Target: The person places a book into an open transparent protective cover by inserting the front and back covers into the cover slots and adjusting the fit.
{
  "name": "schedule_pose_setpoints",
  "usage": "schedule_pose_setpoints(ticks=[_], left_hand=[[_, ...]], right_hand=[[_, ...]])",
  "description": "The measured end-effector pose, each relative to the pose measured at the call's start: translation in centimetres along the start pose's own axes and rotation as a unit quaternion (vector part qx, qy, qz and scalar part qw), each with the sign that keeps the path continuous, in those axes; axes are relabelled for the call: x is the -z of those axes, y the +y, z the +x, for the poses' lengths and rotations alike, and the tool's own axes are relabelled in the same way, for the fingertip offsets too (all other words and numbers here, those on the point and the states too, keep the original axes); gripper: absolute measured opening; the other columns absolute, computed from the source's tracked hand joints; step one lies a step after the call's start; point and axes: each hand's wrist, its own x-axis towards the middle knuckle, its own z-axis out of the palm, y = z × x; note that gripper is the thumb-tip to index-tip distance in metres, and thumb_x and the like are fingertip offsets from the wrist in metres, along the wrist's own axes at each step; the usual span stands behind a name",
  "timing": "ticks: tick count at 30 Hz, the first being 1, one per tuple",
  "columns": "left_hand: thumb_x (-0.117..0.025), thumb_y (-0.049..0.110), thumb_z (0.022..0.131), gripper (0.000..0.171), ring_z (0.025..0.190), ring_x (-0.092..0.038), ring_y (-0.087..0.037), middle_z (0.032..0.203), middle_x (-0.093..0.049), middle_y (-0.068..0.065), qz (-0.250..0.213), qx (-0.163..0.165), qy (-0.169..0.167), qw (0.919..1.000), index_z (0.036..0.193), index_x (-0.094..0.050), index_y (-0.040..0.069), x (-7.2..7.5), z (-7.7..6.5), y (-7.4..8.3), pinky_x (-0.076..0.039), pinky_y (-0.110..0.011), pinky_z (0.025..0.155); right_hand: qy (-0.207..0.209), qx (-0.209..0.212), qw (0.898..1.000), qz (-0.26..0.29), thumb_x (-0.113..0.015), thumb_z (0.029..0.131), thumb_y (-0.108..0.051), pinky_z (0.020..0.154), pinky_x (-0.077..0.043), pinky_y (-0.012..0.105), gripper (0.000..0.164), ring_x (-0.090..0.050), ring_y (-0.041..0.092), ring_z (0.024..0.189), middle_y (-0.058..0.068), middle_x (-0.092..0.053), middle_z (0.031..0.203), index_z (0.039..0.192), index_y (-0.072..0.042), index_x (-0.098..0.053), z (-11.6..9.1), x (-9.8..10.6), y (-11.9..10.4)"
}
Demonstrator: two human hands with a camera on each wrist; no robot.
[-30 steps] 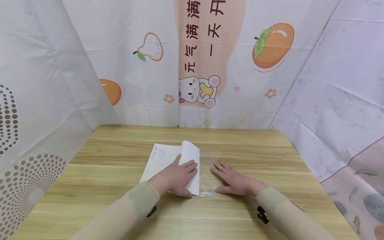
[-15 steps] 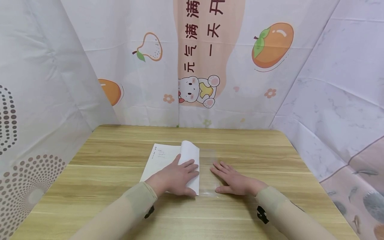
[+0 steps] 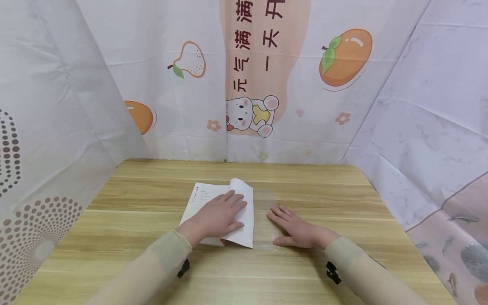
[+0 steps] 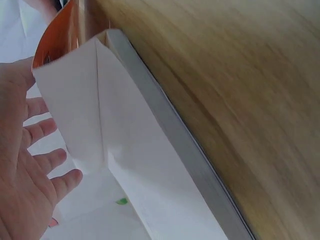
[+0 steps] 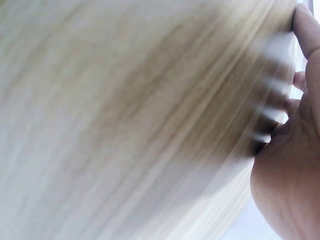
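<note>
A thick white-paged book [image 3: 206,195] lies on the table with a white leaf [image 3: 245,220] bent up along its right part. Orange [image 4: 55,40] shows on the leaf's other side in the left wrist view. My left hand [image 3: 217,214] lies over this leaf, palm down, fingers extended and spread, curling round nothing. From under the leaf's right edge a sheet of clear plastic film [image 3: 263,224] reaches out over the wood. My right hand [image 3: 299,226] rests flat at the film's right edge, its fingertips on the tabletop in the right wrist view.
The wood-grain table [image 3: 152,254] has rounded far corners. Behind it hangs a white curtain [image 3: 183,140] printed with fruit and a cartoon figure. More fabric sheets [image 3: 419,106] close off both sides.
My left hand has slid left and away from the leaf's right edge. The leaf's near edge has risen a little, showing a bit of orange. My right hand has kept its place.
</note>
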Motion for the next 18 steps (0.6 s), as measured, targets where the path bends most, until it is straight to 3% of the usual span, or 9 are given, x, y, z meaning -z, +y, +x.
schedule_pose_setpoints(ticks=[5,10,13,18], left_hand=[[-0.058,0.053,0.1,0.068,0.15,-0.035,-0.032,0.162,-0.038,-0.008,-0.074,0.043,-0.02,0.9961,0.154,-0.046,0.013,0.2,-0.7,-1.1,-0.037,-0.046,0.118],[-0.058,0.053,0.099,0.073,0.148,-0.04,-0.025,0.168,-0.026,-0.004,-0.155,0.087,-0.043,0.9832,0.158,-0.04,0.015,0.2,-1.5,-2.1,-0.052,-0.046,0.101],[-0.055,0.055,0.1,0.074,0.145,-0.044,-0.025,0.171,-0.019,-0.001,-0.18,0.097,-0.058,0.9771,0.161,-0.035,0.018,0.0,-1.8,-2.7,-0.054,-0.046,0.095],[-0.051,0.057,0.102,0.074,0.143,-0.047,-0.028,0.172,-0.013,0.001,-0.217,0.095,-0.076,0.9685,0.163,-0.029,0.022,-0.2,-2.1,-3.5,-0.051,-0.049,0.1]], right_hand=[[0.006,0.004,1.0,-0.003,-0.058,0.101,-0.052,0.123,-0.008,0.063,0.084,-0.002,0.042,0.156,0.014,-0.006,0.172,0.164,-0.012,-0.021,0.0,-0.2,0.3],[0.004,0.009,1.0,0.006,-0.059,0.101,-0.049,0.121,-0.008,0.066,0.083,-0.003,0.047,0.155,0.019,-0.007,0.171,0.164,-0.009,-0.021,0.0,0.0,0.0],[0.003,0.017,1.0,0.009,-0.06,0.102,-0.046,0.118,-0.009,0.07,0.082,-0.004,0.052,0.153,0.024,-0.008,0.169,0.163,-0.006,-0.022,-0.1,0.3,-0.2],[-0.003,0.011,1.0,0.003,-0.06,0.102,-0.045,0.119,-0.009,0.07,0.082,-0.004,0.052,0.153,0.024,-0.008,0.169,0.163,-0.005,-0.022,-0.1,0.4,-0.4]])
